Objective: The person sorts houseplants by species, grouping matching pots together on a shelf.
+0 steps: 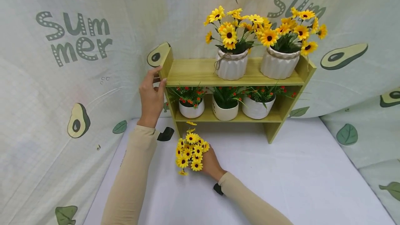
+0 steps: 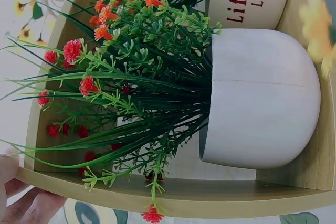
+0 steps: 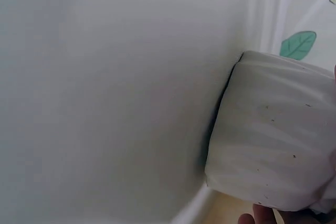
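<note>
My left hand (image 1: 151, 93) grips the upper left side panel of a two-tier wooden shelf (image 1: 190, 72). In the left wrist view, its fingers (image 2: 39, 205) show at the panel's edge. Low in front of the shelf's left leg, my right hand (image 1: 212, 164) holds a pot of small yellow flowers (image 1: 192, 152). The blossoms hide that pot in the head view. Seen from the right wrist, it is a whitish pot (image 3: 273, 129) with dark specks, its base close to the white surface, and fingertips (image 3: 262, 214) show at its side.
Two ribbed white pots of yellow flowers, a left one (image 1: 231, 66) and a right one (image 1: 279, 63), stand on the top tier. Below them sit white pots with red-flowered greenery: left (image 1: 191, 110), middle (image 1: 225, 111), right (image 1: 258, 107). A printed cloth (image 1: 78, 89) hangs behind.
</note>
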A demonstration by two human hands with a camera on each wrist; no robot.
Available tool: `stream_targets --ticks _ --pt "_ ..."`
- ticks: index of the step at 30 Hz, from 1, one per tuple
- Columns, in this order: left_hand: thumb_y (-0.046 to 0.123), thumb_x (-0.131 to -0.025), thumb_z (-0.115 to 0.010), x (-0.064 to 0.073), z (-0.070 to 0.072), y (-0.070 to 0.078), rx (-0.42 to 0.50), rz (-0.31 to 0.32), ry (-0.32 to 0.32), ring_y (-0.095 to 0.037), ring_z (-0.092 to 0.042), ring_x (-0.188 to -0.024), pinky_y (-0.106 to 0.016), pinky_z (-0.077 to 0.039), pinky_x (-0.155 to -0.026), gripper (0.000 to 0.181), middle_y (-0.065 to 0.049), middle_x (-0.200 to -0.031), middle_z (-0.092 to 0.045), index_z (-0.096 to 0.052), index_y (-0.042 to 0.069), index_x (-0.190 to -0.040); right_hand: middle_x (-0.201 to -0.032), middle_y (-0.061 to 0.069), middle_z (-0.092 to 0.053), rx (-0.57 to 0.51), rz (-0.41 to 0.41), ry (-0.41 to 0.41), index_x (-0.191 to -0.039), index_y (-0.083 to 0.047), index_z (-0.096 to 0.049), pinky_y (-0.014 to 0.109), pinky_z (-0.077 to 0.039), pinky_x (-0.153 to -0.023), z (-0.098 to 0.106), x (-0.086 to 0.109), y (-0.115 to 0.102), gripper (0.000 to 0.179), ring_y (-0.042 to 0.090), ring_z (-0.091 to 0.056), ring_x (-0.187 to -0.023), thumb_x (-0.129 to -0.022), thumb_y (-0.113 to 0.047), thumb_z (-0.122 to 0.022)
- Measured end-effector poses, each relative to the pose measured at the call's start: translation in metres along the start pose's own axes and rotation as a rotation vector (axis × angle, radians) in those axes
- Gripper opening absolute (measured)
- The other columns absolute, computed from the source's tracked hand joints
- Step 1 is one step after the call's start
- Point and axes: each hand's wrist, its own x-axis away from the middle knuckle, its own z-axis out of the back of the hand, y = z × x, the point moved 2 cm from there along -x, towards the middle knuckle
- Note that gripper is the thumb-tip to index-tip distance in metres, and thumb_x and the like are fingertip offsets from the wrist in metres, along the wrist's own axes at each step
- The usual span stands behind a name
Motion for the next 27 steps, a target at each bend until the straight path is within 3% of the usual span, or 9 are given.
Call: stream_targets --ticks 4,9,16,20,27 --pt "0.008 -0.102 -0.069 0.0 -0.001 0.0 0.009 0.004 0.003 -0.036 -0.071 -0.108 -0.015 -0.049 -0.074 0.039 -0.022 -0.122 -0.071 -0.063 0.003 -0.141 -0.132 0.009 -0.07 0.064 -0.028 0.014 -0.14 -0.001 -0.062 0.054 -0.042 -0.111 0.011 0.013 -0.004 0.068 0.027 -0.062 -0.124 -0.084 -0.024 -0.092" --pt "0.006 -0.102 -0.069 0.0 -0.001 0.0 0.021 -0.003 0.002 -0.037 -0.071 -0.109 -0.011 -0.047 -0.074 0.039 -0.023 -0.123 -0.07 -0.062 0.002 -0.141 -0.136 0.008 -0.066 -0.064 -0.097 0.023 -0.143 -0.001 -0.058 0.054 -0.04 -0.115 0.032 0.028 -0.011 0.073 0.028 -0.057 -0.13 -0.082 -0.017 -0.093" --pt "0.007 -0.103 -0.067 0.0 -0.001 0.0 0.02 -0.012 0.006 -0.037 -0.071 -0.107 -0.008 -0.046 -0.072 0.039 -0.024 -0.123 -0.07 -0.062 0.001 -0.141 -0.137 0.004 -0.062 -0.085 -0.056 0.054 -0.145 -0.004 -0.053 0.052 -0.046 -0.11 0.067 0.042 -0.024 0.08 0.025 -0.056 -0.13 -0.078 -0.017 -0.096" --pt "0.006 -0.103 -0.068 0.0 -0.001 0.001 0.02 -0.012 0.008 -0.038 -0.071 -0.107 -0.008 -0.046 -0.072 0.039 -0.024 -0.122 -0.07 -0.062 0.001 -0.141 -0.136 0.005 -0.061 -0.018 0.0 0.075 -0.144 -0.005 -0.054 0.053 -0.045 -0.108 0.085 0.044 -0.037 0.083 0.026 -0.054 -0.129 -0.075 -0.021 -0.098" --pt "0.007 -0.103 -0.068 0.0 -0.001 0.001 0.021 -0.004 0.011 -0.038 -0.072 -0.108 -0.007 -0.046 -0.073 0.038 -0.025 -0.122 -0.07 -0.062 0.002 -0.14 -0.132 0.013 -0.064 0.226 0.157 0.141 -0.137 -0.004 -0.059 0.059 -0.041 -0.103 0.112 0.043 -0.06 0.081 0.034 -0.054 -0.126 -0.07 -0.028 -0.099"
